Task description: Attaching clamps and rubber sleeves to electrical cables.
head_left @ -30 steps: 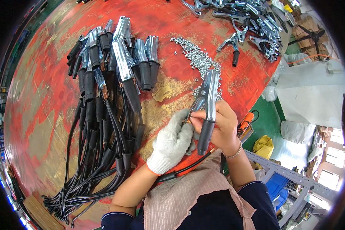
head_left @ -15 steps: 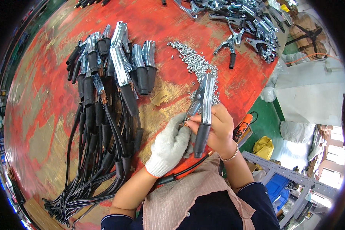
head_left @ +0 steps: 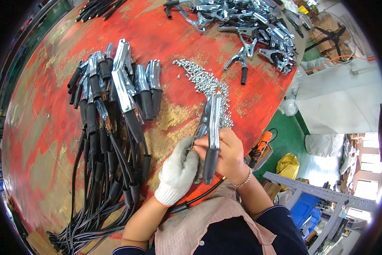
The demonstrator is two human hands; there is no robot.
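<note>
A metal spring clamp (head_left: 214, 114) with black handle sleeves is held upright in front of my body. My left hand (head_left: 178, 172), in a white knitted glove, is closed around the lower part of one clamp arm. My bare right hand (head_left: 229, 155), with a beaded bracelet at the wrist, is closed at the clamp, thumb and fingertips pinched near the inside of that arm. What the fingertips press on is too small to make out. A black cable (head_left: 205, 194) with a copper-coloured end runs below my hands. Small metal nuts or screws (head_left: 203, 80) lie heaped just beyond the clamp.
To the left lies a bundle of clamps (head_left: 121, 85) joined to black cables (head_left: 87, 204). More loose clamps (head_left: 242, 21) are piled at the far right of the worn red table (head_left: 42, 127). An orange-and-black hand tool (head_left: 260, 146) sits at the right edge, beside a grey metal frame (head_left: 318, 191).
The whole view has shifted, so the far clamps and cables show more. Both hands keep hold of the same clamp, with little visible change in their grip.
</note>
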